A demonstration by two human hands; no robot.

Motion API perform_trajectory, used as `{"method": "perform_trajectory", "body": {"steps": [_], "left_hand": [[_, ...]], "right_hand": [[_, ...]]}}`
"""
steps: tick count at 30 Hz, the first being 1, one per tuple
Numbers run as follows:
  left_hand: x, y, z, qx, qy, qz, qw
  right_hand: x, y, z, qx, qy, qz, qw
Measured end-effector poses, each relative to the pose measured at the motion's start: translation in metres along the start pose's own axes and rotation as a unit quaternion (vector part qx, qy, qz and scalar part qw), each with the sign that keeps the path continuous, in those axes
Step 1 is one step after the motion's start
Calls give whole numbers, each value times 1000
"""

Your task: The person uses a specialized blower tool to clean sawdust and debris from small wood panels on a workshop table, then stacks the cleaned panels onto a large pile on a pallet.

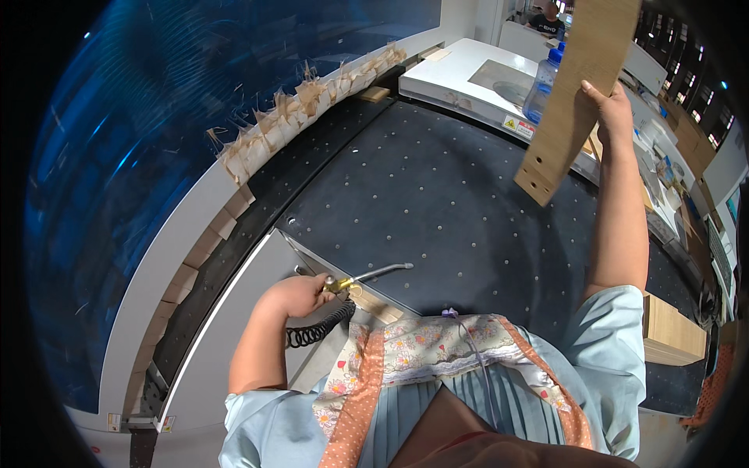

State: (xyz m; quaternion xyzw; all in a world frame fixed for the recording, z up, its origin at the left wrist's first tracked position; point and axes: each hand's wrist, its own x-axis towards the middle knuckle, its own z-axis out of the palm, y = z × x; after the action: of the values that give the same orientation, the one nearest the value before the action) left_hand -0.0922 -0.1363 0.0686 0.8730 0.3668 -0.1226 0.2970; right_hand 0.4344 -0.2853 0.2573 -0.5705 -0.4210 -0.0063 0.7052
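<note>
Near my body, at the front edge of the dark table, my left hand (299, 296) is closed round an air blow gun (343, 284). Its thin bent metal nozzle points right over the table, and a black coiled hose (321, 326) hangs below it. My right arm is stretched out to the far right. There my right hand (611, 109) grips the edge of a long wooden board (573, 109), thumb on its near face. The board stands tilted, its top running out of view. Several small dark holes show near its lower end, above the table.
The dark table (406, 187) is dotted with small pale studs. A strip of torn paper flaps (265, 140) edges the blue machine cover (195, 70) at left. Behind stand a white machine housing (476, 78) and a blue water jug (544, 82). Stacked boards (672, 331) lie at right; a person (546, 19) sits far back.
</note>
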Motion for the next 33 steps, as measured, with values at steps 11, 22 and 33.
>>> {"method": "perform_trajectory", "body": {"steps": [11, 22, 33], "left_hand": [[70, -38, -11, -286, 555, 79, 777], [135, -124, 39, -264, 633, -2, 727], [92, -103, 92, -301, 612, -92, 725]], "right_hand": [[-39, 19, 25, -136, -72, -18, 988], [-67, 38, 49, 76, 68, -37, 994], [-67, 53, 43, 72, 63, -27, 995]]}}
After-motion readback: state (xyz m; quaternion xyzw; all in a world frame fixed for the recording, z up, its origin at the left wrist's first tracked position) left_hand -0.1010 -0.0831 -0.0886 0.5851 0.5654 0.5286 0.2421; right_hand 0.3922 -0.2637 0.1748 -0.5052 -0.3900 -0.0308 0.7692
